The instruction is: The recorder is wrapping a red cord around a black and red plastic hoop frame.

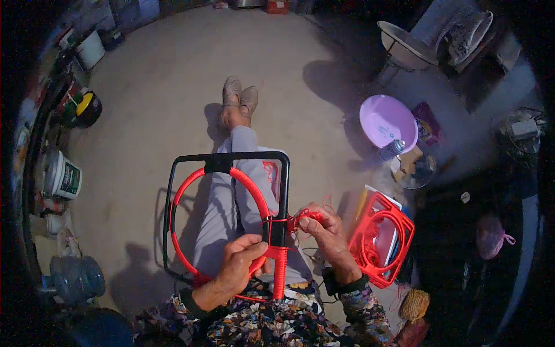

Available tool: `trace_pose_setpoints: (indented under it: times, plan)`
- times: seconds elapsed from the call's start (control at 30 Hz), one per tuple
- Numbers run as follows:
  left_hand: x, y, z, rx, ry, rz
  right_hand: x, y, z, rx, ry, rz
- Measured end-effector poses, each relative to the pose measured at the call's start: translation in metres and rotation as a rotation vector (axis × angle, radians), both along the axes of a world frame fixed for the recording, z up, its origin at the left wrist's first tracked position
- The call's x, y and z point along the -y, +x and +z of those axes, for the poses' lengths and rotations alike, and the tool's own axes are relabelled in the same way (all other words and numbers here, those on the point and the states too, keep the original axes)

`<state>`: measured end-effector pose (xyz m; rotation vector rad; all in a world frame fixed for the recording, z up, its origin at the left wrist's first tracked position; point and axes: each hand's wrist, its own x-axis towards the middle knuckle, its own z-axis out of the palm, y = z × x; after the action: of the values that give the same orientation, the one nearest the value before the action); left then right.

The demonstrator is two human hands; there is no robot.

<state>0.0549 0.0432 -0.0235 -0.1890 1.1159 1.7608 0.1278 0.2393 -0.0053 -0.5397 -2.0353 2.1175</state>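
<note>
One black metal frame (225,162) with rounded corners lies across the person's lap, a red wrapped hoop (191,185) set inside it. The left hand (237,269) clamps the frame's right bar at its cord-wound lower part, while the right hand (326,228) pinches a taut red cord (289,221) just beside that bar. Two finished red frames (381,237) sit stacked on the floor at the right.
</note>
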Motion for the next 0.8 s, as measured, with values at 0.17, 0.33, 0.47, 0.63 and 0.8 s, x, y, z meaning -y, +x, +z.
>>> trace_pose_setpoints:
  times: [0.17,0.33,0.47,0.63,0.8]
  plan:
    - [0.003,-0.001,0.000,-0.045,-0.002,0.009,0.010,-0.011,0.003,-0.263,-0.502,-0.198]
    - [0.007,-0.002,-0.007,-0.037,0.038,0.022,-0.027,0.055,0.023,0.017,-0.728,-0.249]
    - [0.005,0.000,-0.004,-0.056,0.047,0.072,-0.093,0.145,0.001,0.146,-0.028,-0.472]
    - [0.004,0.000,0.008,-0.072,0.082,-0.034,-0.149,0.244,-0.077,0.224,0.518,-0.555]
    - [0.003,0.001,0.004,-0.082,0.058,-0.018,-0.100,0.152,-0.050,0.296,0.637,-0.490]
